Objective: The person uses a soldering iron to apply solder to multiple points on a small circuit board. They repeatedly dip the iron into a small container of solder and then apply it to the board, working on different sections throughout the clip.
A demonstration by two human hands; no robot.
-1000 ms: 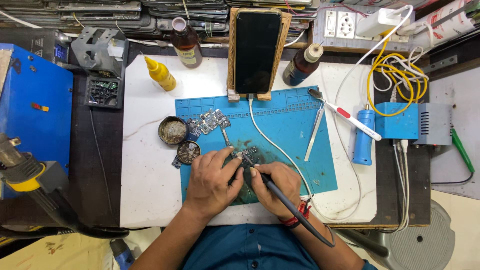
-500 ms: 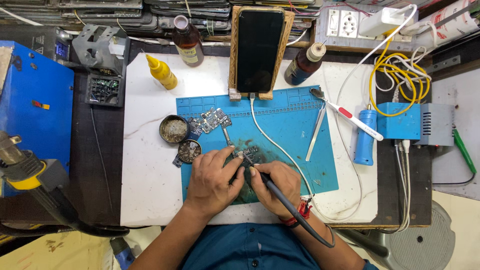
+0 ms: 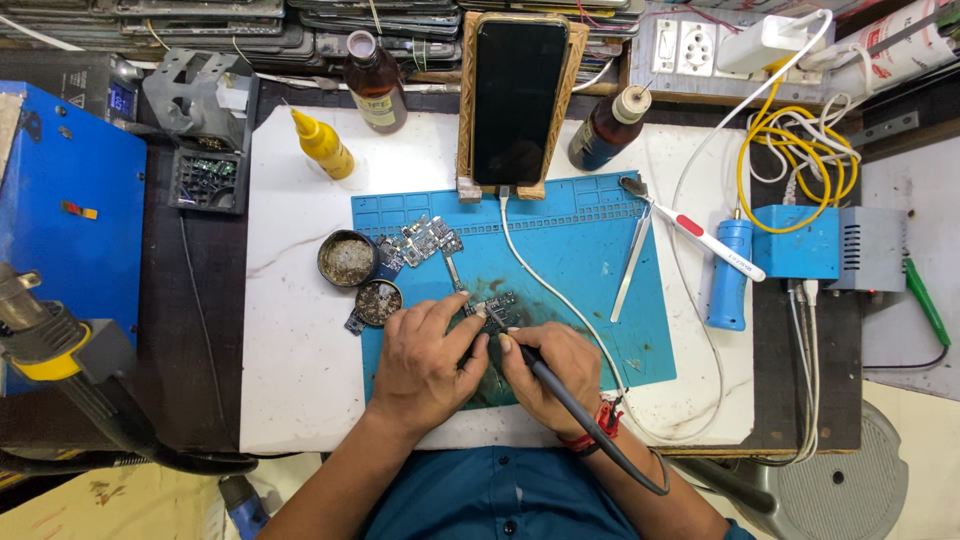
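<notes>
Hands meet low in the centre of the frame, above a blue work mat [image 3: 590, 260] on a white desk [image 3: 290, 370]. The right hand [image 3: 550, 375] is closed in a pen grip around a black soldering iron [image 3: 540, 370], whose dark cable [image 3: 620, 455] loops back past the wrist. The left hand [image 3: 425, 365] lies curled, its fingertips pressing down on a small circuit board [image 3: 492, 308] that sits on the mat just above both hands.

For this step to go well, the judgement is that the left fingers should keep the board pinned flat and clear of the hot tip, while the right wrist rests on the mat for steadiness and the cable stays slack.

Close by to the left are two small round tins [image 3: 362, 280] and a cluster of loose board pieces [image 3: 425, 240]. A white charging cable [image 3: 540, 270] crosses the mat right beside the work and could snag the iron. Farther right lie metal tweezers [image 3: 632, 262] and a brush with a red and white handle [image 3: 700, 235]. At the top stand a phone in a wooden holder [image 3: 520, 95], a yellow squeeze bottle [image 3: 322, 145] and two brown bottles [image 3: 375, 80].
</notes>
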